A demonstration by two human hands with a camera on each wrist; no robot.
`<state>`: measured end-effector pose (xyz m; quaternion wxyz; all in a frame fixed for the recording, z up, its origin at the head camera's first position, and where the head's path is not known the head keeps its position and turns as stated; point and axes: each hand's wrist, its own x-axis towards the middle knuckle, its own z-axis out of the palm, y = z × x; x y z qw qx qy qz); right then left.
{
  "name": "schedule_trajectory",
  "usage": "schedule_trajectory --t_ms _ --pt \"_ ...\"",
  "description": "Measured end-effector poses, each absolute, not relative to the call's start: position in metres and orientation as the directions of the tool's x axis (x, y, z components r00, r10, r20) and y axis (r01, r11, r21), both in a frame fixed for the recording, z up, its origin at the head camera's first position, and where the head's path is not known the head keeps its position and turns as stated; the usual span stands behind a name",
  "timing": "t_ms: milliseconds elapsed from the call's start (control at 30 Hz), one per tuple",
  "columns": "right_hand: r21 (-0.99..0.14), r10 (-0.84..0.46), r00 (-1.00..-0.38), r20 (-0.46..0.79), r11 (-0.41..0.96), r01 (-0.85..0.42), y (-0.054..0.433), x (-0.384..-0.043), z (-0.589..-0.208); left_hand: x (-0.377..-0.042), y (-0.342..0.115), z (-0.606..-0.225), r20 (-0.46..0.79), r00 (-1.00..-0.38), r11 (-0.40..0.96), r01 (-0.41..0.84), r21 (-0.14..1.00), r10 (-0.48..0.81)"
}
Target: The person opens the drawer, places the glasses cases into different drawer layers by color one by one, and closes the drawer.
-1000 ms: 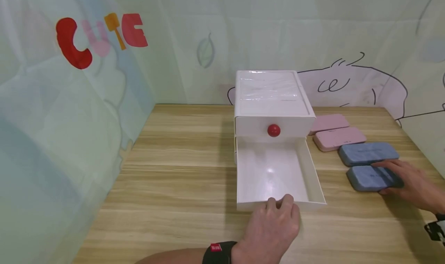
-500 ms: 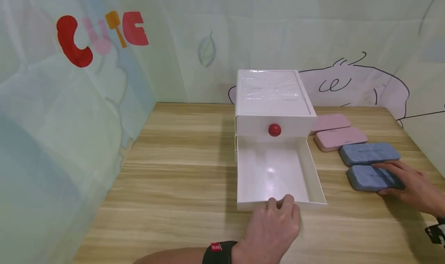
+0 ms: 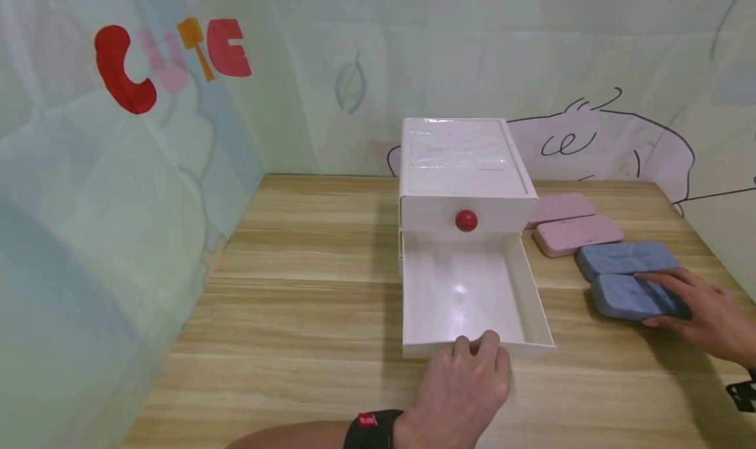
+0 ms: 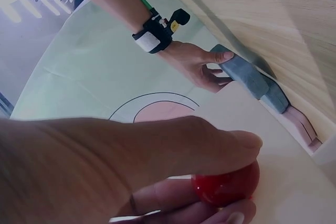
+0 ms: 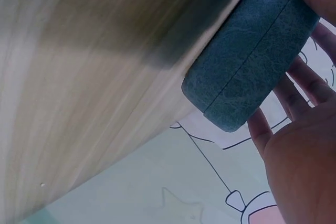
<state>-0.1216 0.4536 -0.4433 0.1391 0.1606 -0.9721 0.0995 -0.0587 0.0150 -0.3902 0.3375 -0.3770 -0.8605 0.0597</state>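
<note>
My left hand (image 3: 463, 393) pinches the round red knob (image 4: 226, 186) on the front of the lower drawer (image 3: 461, 291). That knob is hidden behind the hand in the head view. The drawer is pulled out of a white two-drawer box (image 3: 466, 157), and nothing lies inside it. At the right, my right hand (image 3: 711, 314) grips the front blue glasses case (image 3: 629, 297), thumb on one long side and fingers on the other. In the right wrist view a shadow gap (image 5: 173, 43) shows under this case, which appears slightly raised.
A second blue glasses case (image 3: 629, 258) lies right behind the held one. Two pink glasses cases (image 3: 579, 234) lie farther back, beside the box. The upper drawer, with its red knob (image 3: 466, 220), is closed. A printed cloth wall (image 3: 331, 75) borders the wooden table (image 3: 295, 291).
The front blue glasses case has risen slightly in my right hand and shifted a little back and right. My left hand and the pulled-out drawer have stayed in place.
</note>
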Motion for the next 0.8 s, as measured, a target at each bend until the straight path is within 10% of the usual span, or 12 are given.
schedule_trajectory --t_ms 800 --pt "-0.118 -0.257 -0.919 0.299 0.946 -0.303 0.430 -0.117 -0.418 -0.058 0.015 -0.390 0.533 -0.494 0.711 0.605 -0.357 0.687"
